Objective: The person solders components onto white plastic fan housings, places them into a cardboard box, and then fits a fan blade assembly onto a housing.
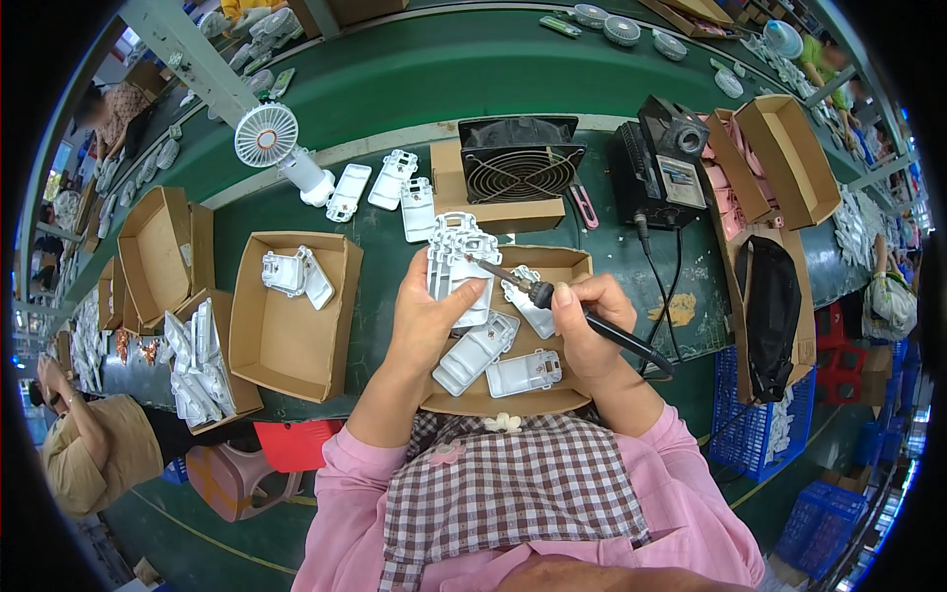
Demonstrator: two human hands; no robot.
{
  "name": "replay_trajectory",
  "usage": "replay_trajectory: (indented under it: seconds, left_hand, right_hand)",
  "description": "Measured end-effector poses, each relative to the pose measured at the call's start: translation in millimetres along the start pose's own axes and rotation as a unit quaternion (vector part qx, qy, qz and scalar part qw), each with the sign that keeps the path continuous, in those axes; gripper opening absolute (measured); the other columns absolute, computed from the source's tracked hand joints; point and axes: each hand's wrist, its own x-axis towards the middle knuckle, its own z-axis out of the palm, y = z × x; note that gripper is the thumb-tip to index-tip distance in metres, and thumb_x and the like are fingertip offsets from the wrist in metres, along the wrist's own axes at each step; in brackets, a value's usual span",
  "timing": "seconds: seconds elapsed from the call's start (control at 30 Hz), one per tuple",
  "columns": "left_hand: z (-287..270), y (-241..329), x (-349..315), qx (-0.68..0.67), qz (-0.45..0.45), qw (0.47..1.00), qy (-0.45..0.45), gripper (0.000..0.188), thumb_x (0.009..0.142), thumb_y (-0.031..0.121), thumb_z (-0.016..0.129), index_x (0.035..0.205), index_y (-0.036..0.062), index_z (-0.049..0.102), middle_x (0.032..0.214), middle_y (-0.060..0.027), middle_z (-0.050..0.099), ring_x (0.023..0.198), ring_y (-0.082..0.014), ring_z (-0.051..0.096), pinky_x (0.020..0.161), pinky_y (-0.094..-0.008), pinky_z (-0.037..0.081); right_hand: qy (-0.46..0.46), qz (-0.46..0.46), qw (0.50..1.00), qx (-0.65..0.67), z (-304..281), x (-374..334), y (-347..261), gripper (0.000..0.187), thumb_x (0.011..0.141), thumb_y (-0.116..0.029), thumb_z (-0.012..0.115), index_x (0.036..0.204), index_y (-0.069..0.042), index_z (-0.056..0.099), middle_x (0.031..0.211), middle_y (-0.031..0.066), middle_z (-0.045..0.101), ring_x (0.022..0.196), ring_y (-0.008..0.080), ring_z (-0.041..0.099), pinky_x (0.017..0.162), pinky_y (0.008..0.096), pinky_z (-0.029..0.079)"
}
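Brown-and-white checked fabric apron [513, 493] nearest. Below and between hands: open brown cardboard tray [557, 260], loose white plastic casings [475, 357] inside. Hands apart: left hand [422, 314] clamped on white ribbed plastic pieces [459, 239], right hand [589, 345] gripping black-handled metal soldering iron [541, 294], tip at pieces, contact unclear. Likely best: pieces steady, light tip pressure. Beyond hands: square black fan [520, 176].

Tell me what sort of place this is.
Probably a factory assembly line for small electronics, judging by the black-handled soldering iron in the right hand, the long green belt-like surface carrying round white plastic fans, and the open brown cardboard boxes holding white plastic housings.
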Motion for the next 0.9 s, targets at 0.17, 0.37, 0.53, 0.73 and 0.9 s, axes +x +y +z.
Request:
replay_trajectory:
  seconds: [0.17,0.37,0.53,0.73,0.9]
  left_hand:
    - [-1.4,-2.1,0.5,0.011,-0.001,1.000,-0.002,0.043,0.082,0.003,0.069,0.119,0.0020,0.048,0.106,-0.0056,0.062,0.093,-0.0106,0.060,0.079,-0.0255,0.050]
    - [-1.0,-1.1,0.0,0.020,0.002,1.000,-0.005,0.043,0.082,0.004,0.069,0.120,0.0018,0.048,0.106,-0.0057,0.062,0.093,-0.0110,0.060,0.079,-0.0258,0.050]
    - [-0.2,-0.3,0.1,0.018,0.005,1.000,-0.007,0.043,0.082,0.004,0.068,0.120,0.0022,0.049,0.106,-0.0058,0.062,0.093,-0.0114,0.060,0.079,-0.0262,0.050]
    - [-1.3,-5.7,1.5,0.054,0.018,0.998,0.006,0.052,0.078,0.003,0.072,0.123,0.0012,0.045,0.106,-0.0071,0.061,0.095,-0.0136,0.060,0.080,-0.0273,0.050]
    - [1.3,-6.2,1.3,0.073,0.046,0.996,0.014,0.056,0.077,0.006,0.075,0.123,0.0005,0.043,0.105,-0.0081,0.061,0.094,-0.0144,0.060,0.079,-0.0273,0.050]
  right_hand:
    - [-0.002,-0.002,1.000,0.001,1.2,1.0,-1.5,0.016,0.085,-0.008,0.067,0.079,-0.002,0.054,0.068,0.0047,0.060,0.058,0.0061,0.052,0.052,0.0222,0.042]
    - [-0.001,0.005,1.000,0.002,1.7,1.3,-1.5,0.016,0.085,-0.009,0.067,0.079,-0.002,0.054,0.067,0.0047,0.060,0.058,0.0059,0.051,0.051,0.0221,0.041]
    - [0.002,0.006,1.000,0.000,1.3,1.2,-1.6,0.016,0.085,-0.008,0.067,0.078,-0.003,0.054,0.067,0.0038,0.059,0.057,0.0054,0.050,0.050,0.0220,0.039]
    - [0.045,-0.033,0.996,0.065,-2.9,-4.6,5.5,0.014,0.086,-0.005,0.063,0.080,-0.003,0.050,0.066,0.0033,0.056,0.056,0.0061,0.047,0.051,0.0226,0.037]
    - [0.046,-0.038,0.996,0.067,-3.7,-4.9,3.4,0.013,0.087,-0.005,0.063,0.082,-0.003,0.051,0.066,0.0037,0.056,0.056,0.0066,0.048,0.051,0.0225,0.038]
